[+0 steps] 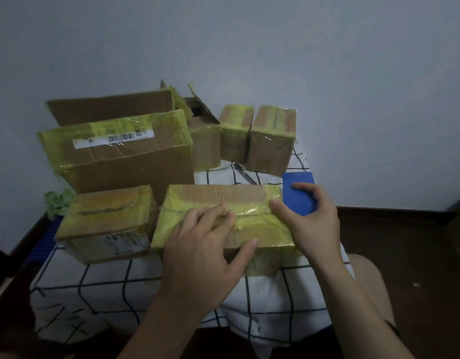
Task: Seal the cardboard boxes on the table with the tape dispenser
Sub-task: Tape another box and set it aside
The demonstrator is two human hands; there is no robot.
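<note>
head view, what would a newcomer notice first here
Two hands work on the front box, wrapped in yellow-green tape: the left hand presses its top, the right hand holds the blue tape dispenser at its right end. Behind it on the left stands a large box with a barcode label.

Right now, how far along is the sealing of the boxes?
Done: the front-left box and back-right box look taped. In hand: the left hand presses tape on the front box; the right hand holds the blue dispenser. Remaining: the open box and the large box, flap raised.
</note>
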